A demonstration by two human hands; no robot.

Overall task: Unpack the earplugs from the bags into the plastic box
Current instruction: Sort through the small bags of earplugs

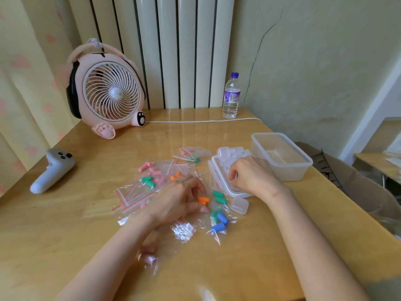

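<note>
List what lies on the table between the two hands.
Head view: orange earplugs and green earplugs lie between the left hand and the right hand.

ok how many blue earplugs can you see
2, both in one clear bag just right of the left hand: one earplug and another just nearer the person. Others may be hidden under bags or hands.

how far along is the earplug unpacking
Done: almost nothing; the plastic box looks empty. In hand: the left hand rests on the bags beside orange earplugs, while the right hand curls over small clear cases on a white lid. Left: pink earplugs, green earplugs and blue earplugs all look bagged.
</note>
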